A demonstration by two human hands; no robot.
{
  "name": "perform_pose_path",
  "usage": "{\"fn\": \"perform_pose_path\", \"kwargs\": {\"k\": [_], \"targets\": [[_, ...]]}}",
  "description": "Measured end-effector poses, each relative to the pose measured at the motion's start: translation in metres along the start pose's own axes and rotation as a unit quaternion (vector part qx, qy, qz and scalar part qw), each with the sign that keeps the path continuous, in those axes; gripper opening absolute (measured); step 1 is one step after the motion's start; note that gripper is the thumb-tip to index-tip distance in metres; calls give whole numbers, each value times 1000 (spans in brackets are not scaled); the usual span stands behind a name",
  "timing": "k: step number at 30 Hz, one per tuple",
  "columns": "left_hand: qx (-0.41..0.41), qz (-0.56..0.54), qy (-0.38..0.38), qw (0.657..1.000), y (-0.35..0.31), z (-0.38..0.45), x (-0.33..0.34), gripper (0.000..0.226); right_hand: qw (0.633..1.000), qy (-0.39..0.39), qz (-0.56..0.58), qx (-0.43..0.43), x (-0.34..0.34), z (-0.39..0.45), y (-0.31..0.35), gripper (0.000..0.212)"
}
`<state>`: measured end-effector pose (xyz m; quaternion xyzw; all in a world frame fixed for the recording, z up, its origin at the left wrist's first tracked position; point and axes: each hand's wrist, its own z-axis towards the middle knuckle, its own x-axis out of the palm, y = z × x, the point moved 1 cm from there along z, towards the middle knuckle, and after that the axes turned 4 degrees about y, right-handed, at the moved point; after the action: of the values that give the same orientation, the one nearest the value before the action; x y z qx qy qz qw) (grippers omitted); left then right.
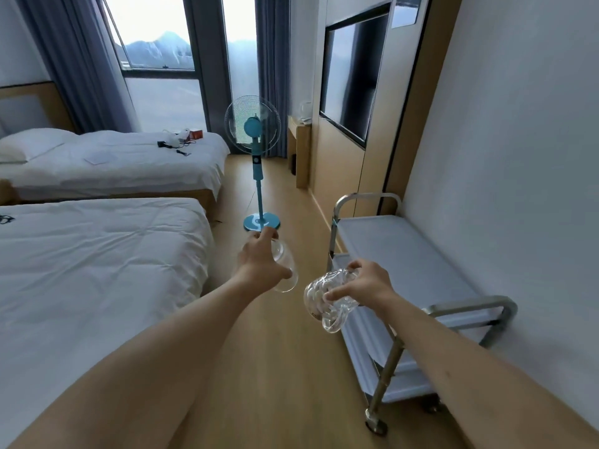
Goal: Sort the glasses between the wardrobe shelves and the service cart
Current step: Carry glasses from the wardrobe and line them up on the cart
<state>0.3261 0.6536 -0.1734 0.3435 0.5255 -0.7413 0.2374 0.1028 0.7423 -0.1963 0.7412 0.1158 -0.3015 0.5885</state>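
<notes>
Above the floor beside the cart, the left hand grips a plain glass and the right hand grips a ribbed glass, apart, near the cart's top-shelf edge. Both glasses look tilted; a loose hold could drop one, or clip the rail.
</notes>
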Motion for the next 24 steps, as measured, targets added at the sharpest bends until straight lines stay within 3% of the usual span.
{"fn": "perform_pose_path", "kwargs": {"k": [14,24], "targets": [[15,28,66,997,15,251,93,86,995,-23,41,84,-7,232,-39,97],[30,3,147,989,19,371,171,84,974,-85,90,187,-24,319,-68,94]]}}
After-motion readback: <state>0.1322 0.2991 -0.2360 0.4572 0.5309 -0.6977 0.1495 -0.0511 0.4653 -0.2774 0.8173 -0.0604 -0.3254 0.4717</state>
